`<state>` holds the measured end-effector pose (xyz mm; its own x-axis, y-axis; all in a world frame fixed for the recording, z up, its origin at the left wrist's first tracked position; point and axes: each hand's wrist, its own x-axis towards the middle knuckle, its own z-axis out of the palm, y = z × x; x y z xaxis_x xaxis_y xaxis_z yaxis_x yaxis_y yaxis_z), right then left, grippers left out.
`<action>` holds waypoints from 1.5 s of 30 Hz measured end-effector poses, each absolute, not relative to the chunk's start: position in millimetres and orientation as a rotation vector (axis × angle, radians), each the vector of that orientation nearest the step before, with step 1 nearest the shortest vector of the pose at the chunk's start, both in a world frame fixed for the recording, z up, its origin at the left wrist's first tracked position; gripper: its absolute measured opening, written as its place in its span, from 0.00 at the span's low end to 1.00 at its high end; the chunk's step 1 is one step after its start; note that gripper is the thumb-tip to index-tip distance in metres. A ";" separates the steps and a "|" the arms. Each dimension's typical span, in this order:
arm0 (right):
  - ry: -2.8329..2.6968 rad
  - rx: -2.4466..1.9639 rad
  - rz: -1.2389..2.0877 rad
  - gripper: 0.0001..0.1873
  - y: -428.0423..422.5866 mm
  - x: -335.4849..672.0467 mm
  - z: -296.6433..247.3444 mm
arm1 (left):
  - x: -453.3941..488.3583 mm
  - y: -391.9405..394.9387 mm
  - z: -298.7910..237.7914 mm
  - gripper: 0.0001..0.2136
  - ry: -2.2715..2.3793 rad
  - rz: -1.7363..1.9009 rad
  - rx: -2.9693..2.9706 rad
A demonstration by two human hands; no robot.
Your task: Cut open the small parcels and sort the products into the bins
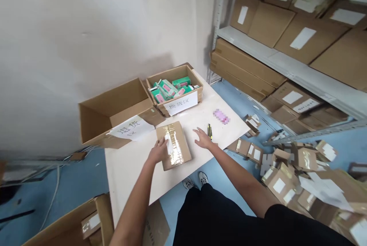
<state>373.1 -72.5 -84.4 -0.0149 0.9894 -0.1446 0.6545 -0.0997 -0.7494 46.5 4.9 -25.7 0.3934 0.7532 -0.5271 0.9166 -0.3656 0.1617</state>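
Observation:
A taped cardboard box lies flat on the white table, shiny clear tape running down its top over a white label. My left hand grips its left edge, with the thumb reaching onto the top. To the right of the box, apart from it, my right hand hovers with fingers spread and nothing in them. Just beyond that hand is a black and yellow utility knife. A blurred-out pink-purple item sits farther right.
Behind the box stand an open carton with a handwritten sign and another carton full of green-and-white packs. Metal shelves with cartons rise at right. Loose boxes litter the floor. A large open box stands at lower left.

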 end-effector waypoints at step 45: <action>-1.640 -1.870 0.965 0.28 15.7 261.4 -58.7 | 63.1 9.6 -66.5 0.64 1.331 -0.422 2.322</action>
<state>261.4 15.7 -58.7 0.0385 0.9792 -0.1991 0.6493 -0.1759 -0.7399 63.1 9.6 -66.5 0.4931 0.7381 -0.4605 0.8686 -0.4476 0.2126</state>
